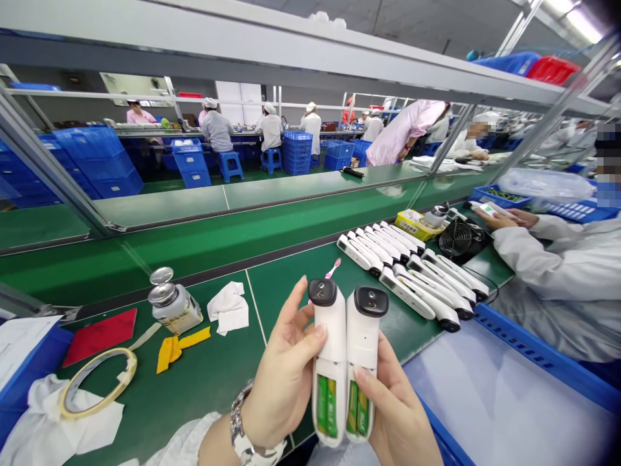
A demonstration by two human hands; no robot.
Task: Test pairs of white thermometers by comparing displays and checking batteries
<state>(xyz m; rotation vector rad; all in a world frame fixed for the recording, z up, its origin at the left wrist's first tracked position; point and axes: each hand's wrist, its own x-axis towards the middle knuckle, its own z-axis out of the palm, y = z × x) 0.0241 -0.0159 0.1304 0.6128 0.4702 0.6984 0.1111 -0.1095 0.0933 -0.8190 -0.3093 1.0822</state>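
Handheld white devices, two, heads uppermost, side by side before me at the counter's (276,278) near edge: first device (332,343), gripped in my left hand (286,372), thumb on its neck; second device (363,342), gripped in my right hand (400,404), thumb at the top of its battery bay. Batteries, two per bay, green, uncovered: left pair (326,406), right pair (358,411). Counter, from its left end: blue bin (14,404) at the edge; crumpled white cloth (41,424) in the near left corner, tape roll (65,402) partly over it; red sheet (99,338) behind; metal-capped bottle (182,314) towards the far edge; yellow strips (168,355), just nearer me; folded white cloth (229,309); pink brush (333,268), partly hidden behind the first device; more white devices (406,296), laid in two rows towards the right end; yellow box (411,225), just beyond them. Off the near edge, right: blue tray (543,364). Hazards, by my judgement: batteries dropping out, should either bay tip downward or catch a knock; heads scuffing, should the pair swing together; a device slipping, should one thumb slacken, since each hangs on a single hand; bottle toppling, from a careless left elbow.
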